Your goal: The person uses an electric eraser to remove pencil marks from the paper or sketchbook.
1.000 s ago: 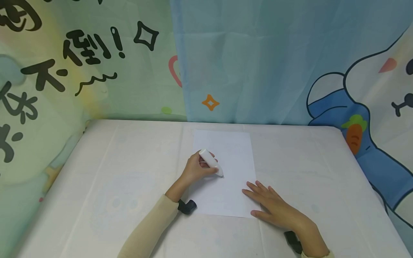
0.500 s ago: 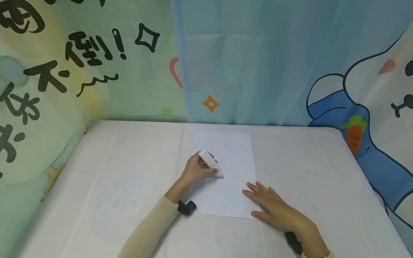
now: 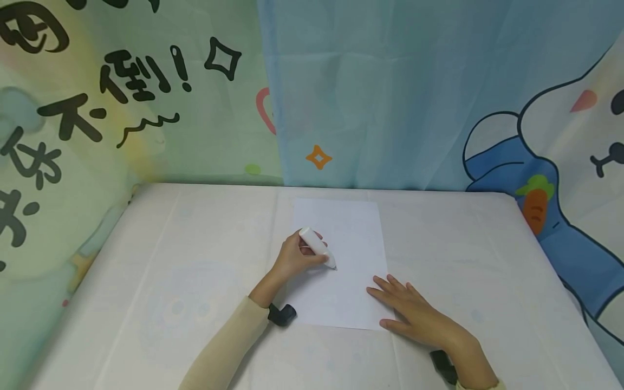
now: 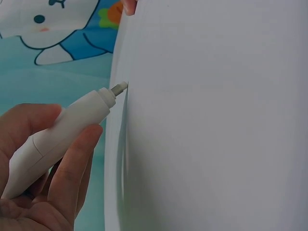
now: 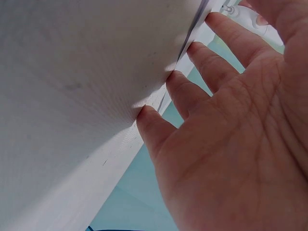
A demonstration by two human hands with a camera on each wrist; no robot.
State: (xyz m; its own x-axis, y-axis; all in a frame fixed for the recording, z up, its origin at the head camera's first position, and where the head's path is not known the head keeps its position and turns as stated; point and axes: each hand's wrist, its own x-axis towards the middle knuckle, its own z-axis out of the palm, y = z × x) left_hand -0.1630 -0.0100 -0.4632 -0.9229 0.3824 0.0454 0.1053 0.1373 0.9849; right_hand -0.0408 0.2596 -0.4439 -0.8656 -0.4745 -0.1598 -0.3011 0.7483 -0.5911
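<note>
My left hand (image 3: 294, 260) pinches a thick white pen-shaped tool (image 3: 314, 241) over the left half of a sheet of white paper (image 3: 346, 227). In the left wrist view, the tool (image 4: 72, 120) slants with its narrow grey metal tip toward the sheet. The tip reaches the paper or sits just above it; I cannot tell which. Thumb and fingers lie around the tool's body. My right hand (image 3: 414, 314) rests with fingers spread, its fingertips on the sheet's lower right edge. The right wrist view shows those fingertips touching the white surface, the palm (image 5: 226, 130) raised off it.
A white cloth (image 3: 205, 227) covers the table under the paper. Behind it hangs a printed curtain (image 3: 390, 97) with lettering, a bear-like or rabbit-like figure and a carrot. Dark wrist cameras (image 3: 283, 314) are strapped at both wrists.
The scene sits slightly lower in the head view. My left hand and the tool's tip have shifted very slightly left; my right hand stays on the paper's edge.
</note>
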